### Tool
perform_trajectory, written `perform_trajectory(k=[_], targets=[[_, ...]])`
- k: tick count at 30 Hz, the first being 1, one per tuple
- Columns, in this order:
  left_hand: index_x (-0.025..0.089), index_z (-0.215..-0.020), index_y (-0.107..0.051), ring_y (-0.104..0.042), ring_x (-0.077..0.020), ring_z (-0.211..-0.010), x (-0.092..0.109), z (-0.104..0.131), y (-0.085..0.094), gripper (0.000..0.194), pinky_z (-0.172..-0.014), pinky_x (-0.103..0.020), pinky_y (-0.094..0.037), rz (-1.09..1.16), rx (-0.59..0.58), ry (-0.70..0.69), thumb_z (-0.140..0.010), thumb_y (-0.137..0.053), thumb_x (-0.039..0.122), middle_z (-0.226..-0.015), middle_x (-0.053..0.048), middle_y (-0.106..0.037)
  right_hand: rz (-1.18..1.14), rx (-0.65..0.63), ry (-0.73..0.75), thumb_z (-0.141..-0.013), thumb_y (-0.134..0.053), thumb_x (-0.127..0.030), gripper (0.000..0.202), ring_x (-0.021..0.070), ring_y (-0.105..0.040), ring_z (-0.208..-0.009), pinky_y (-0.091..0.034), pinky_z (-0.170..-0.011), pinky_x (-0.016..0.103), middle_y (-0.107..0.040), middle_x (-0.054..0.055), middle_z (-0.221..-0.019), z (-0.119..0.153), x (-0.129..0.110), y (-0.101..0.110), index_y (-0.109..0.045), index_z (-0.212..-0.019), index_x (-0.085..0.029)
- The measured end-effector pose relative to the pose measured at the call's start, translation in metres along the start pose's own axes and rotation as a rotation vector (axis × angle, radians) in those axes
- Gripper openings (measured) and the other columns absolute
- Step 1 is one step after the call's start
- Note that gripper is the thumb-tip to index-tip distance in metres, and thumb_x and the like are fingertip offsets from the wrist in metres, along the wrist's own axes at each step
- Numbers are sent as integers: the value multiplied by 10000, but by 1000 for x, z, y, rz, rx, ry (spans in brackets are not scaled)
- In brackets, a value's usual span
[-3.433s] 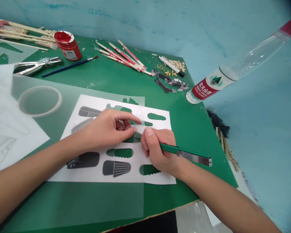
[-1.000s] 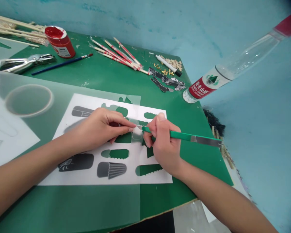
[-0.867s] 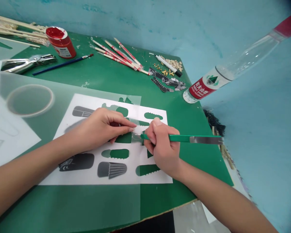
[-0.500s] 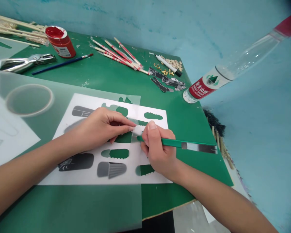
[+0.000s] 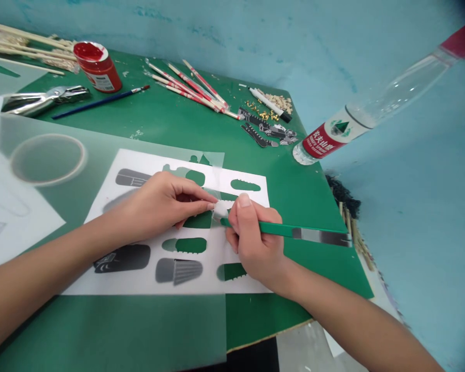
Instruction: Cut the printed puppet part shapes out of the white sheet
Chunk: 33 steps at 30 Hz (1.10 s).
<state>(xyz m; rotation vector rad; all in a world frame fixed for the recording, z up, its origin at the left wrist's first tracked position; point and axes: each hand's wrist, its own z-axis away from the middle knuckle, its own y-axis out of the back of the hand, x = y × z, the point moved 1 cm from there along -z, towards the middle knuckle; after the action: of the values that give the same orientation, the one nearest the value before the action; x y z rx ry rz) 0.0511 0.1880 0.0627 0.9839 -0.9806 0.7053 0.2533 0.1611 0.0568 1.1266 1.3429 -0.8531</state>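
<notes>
My right hand [image 5: 256, 237] is closed round a green tool [image 5: 279, 229], perhaps a craft knife, with a dark end sticking out to the right. Thumb and finger of my left hand [image 5: 166, 204] are pinched at a small whitish piece [image 5: 220, 211] beside the tool's front end; the tip is too small to make out. Both hands rest over a white sheet [image 5: 139, 284] with dark printed shapes and several cut-out holes that show green table. A translucent sheet [image 5: 158, 330] overlaps it on the left.
A clear bottle [image 5: 329, 137] leans at the right. Behind lie a red paint jar [image 5: 110, 80], a brush [image 5: 96, 102], a metal hole punch [image 5: 46, 101], wrapped sticks [image 5: 194, 88], a marker [image 5: 269, 103] and black cut pieces [image 5: 269, 129]. The table's front edge [image 5: 271, 341] is near.
The green tool's back end has shifted slightly right and down with my right hand. The small whitish piece looks a little turned. My left hand has hardly moved.
</notes>
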Motion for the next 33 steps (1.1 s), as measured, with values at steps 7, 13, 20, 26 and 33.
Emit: perform_trajectory(k=[7,13,20,26,33], targets=[[326,-987,-865,-476,-59,-433,0,1,0,159,-431,-155,-350,2,-1,-3,-944,-720,377,-468,64,-579,-24,17,-16,-1142,-406,-525,552,55,-286,-472,-289,-424,238,-349,-68,-555,0,-1,-1,-368,-687,-214],[314,-962,-865,-468,-59,-435,-1,-1,-2,151,-427,-159,-340,2,11,-7,-937,-728,373,-466,66,-567,-83,3,-68,-1127,-403,-572,561,60,-272,-439,-250,-389,246,-286,-79,-553,-1,-3,-4,-330,-684,-234],[313,-961,-864,-474,-59,-448,-1,0,-1,152,-442,-169,-351,-1,10,-6,-936,-730,381,-494,64,-576,-105,22,-68,-1111,-418,-609,554,55,-308,-401,-271,-375,240,-286,-85,-561,-2,-4,-5,-339,-707,-238],[306,-945,-865,-469,-67,-449,-1,-1,-1,160,-444,-188,-353,1,17,-13,-927,-728,387,-499,59,-570,-10,44,-8,-1129,-392,-577,540,63,-393,-411,-320,-400,251,-338,-76,-560,0,-5,-3,-362,-715,-232],[308,-940,-866,-487,-59,-472,-1,0,0,162,-465,-190,-372,-13,24,-52,-930,-720,378,-548,59,-603,34,42,35,-1146,-402,-511,517,67,-383,-481,-345,-461,268,-380,-62,-595,2,-3,-2,-382,-720,-220]])
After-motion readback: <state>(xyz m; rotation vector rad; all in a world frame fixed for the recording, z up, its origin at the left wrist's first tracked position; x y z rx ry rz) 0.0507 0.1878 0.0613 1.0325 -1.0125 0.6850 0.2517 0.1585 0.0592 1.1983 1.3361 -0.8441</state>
